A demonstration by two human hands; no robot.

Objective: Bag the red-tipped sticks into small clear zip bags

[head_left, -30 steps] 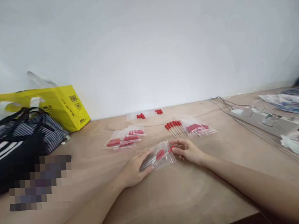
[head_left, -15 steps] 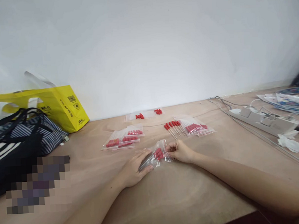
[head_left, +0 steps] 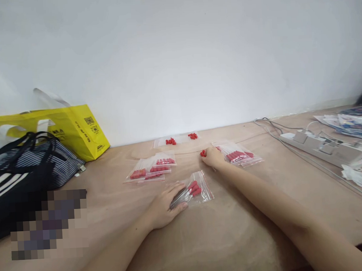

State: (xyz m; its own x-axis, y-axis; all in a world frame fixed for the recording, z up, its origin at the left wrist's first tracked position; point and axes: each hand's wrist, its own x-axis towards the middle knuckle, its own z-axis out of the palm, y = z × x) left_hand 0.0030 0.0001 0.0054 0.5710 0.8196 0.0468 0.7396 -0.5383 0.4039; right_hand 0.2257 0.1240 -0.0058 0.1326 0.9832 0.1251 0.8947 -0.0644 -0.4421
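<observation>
My left hand (head_left: 165, 206) rests on the table with thumb and fingers closed on the lower end of a clear zip bag (head_left: 206, 193). Inside that bag lie a few red-ended sticks (head_left: 194, 189), their thin ends toward my palm. Farther out, my right hand (head_left: 213, 157) is curled over the loose red-ended sticks on the table. Red ends (head_left: 203, 153) show beside its fingertips; the hand covers most of the others. Just right of it lie filled zip bags (head_left: 238, 156) in a stack. More filled zip bags (head_left: 152, 169) overlap to the left.
By the wall, two small heaps of red pieces (head_left: 170, 141) lie on a clear plastic bag (head_left: 181, 140). At left stand a yellow bag (head_left: 90, 132) and a dark striped bag (head_left: 61, 166). A power strip (head_left: 324, 148), cables and a crumpled tissue (head_left: 359, 177) lie at right.
My right hand has let go of the zip bag's open end and moved away from me to the loose sticks. My left hand keeps its hold on the bag, which now lies flatter.
</observation>
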